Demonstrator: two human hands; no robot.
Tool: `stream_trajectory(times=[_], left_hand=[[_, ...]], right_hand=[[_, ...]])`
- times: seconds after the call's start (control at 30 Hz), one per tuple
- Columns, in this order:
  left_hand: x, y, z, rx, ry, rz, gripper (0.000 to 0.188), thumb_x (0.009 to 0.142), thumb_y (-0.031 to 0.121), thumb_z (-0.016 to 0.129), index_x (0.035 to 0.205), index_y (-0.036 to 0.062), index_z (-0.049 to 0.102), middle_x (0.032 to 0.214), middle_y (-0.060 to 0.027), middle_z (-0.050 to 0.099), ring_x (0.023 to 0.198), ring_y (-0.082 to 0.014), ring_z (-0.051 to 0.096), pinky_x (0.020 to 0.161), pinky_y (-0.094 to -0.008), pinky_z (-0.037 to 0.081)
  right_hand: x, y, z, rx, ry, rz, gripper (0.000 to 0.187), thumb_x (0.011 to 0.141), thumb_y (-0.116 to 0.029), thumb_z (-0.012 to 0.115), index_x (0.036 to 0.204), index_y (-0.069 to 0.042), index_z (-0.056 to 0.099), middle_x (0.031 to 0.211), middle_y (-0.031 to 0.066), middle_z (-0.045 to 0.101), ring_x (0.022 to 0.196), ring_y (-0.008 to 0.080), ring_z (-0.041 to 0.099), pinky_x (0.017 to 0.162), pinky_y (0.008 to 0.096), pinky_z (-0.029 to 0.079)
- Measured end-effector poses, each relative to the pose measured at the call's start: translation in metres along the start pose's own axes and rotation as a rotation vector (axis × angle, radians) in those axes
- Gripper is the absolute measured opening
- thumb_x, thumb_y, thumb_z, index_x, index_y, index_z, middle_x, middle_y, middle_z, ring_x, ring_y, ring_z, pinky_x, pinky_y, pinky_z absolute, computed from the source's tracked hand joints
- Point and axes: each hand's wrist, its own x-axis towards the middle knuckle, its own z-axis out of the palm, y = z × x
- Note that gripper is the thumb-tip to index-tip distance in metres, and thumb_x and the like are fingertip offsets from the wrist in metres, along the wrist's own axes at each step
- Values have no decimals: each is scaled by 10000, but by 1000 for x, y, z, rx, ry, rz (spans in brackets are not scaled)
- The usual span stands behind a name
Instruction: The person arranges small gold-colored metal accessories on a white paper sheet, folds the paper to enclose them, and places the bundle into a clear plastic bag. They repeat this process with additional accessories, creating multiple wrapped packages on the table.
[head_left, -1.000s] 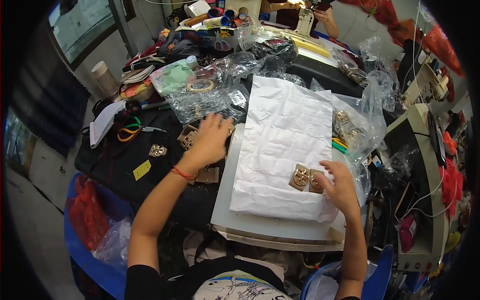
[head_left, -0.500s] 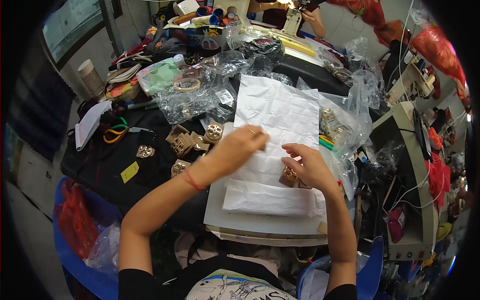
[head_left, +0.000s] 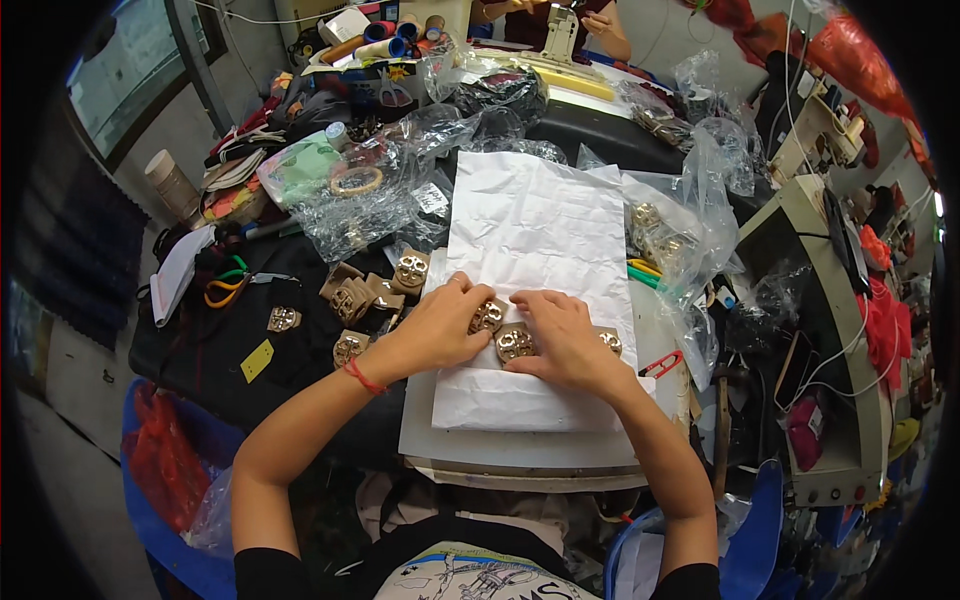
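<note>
White paper [head_left: 540, 220] lies on the board before me, its near end folded over into a band. My left hand [head_left: 445, 322] grips a tan piece with a round gold openwork ornament [head_left: 487, 316], pinched at its left side. Just to the right and nearer me, a second tan piece with a gold ornament [head_left: 514, 343] sits on the paper between the thumb and fingers of my right hand [head_left: 562, 340]. Partly covered by that hand is a third gold ornament [head_left: 609, 341]. The fingertips' far sides are hidden.
Several more gold-ornamented tan pieces [head_left: 350, 300] lie to the left, near scissors with green and orange handles [head_left: 228, 285] and a yellow tag [head_left: 257, 361]. Clear plastic bags [head_left: 370, 215] heap up behind. A red-handled tool [head_left: 664, 364] rests at the right. Beyond, another person [head_left: 605, 30] sits at a machine.
My left hand has come down and nearer, bringing a tan piece beside the others. My right hand has shifted left onto the second piece. The view has moved slightly.
</note>
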Motion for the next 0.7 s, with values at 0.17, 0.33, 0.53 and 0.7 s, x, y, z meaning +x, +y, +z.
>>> stream_trajectory(times=[0.17, 0.33, 0.53, 0.7], left_hand=[[-10, 0, -9, -147, 8, -149, 390, 777, 232, 714, 1008, -37, 550, 901, -192, 591, 840, -322, 598, 730, -405, 474], [-7, 8, 0, -256, -2, -112, 406, 770, 222, 755, 1016, -39, 563, 782, -101, 610, 661, -177, 599, 610, -308, 484], [-19, 12, -11, -57, 42, 72, 570, 820, 294, 728, 1277, 21, 525, 1299, -211, 494, 1208, -354, 468, 1018, -419, 385], [12, 10, 9, -205, -166, 130, 516, 825, 199, 710, 1281, 31, 535, 1290, -181, 524, 1171, -338, 513, 990, -377, 423]], right_hand=[[1, 5, -1, -98, -129, 18, 560, 761, -320, 750, 1235, -87, 562, 1191, 125, 598, 1188, 302, 489, 1015, 437, 320], [-11, 6, -5, -65, 57, 33, 456, 786, -287, 731, 1177, -86, 610, 1151, 111, 617, 1151, 292, 507, 966, 421, 359], [-88, 3, -38, -122, 246, 25, 474, 753, -295, 769, 1149, -78, 625, 1147, 108, 601, 1097, 294, 512, 925, 420, 382], [-120, -14, -16, -267, 231, -100, 525, 717, -325, 795, 1154, -90, 625, 1215, 108, 556, 1089, 298, 511, 929, 430, 374]])
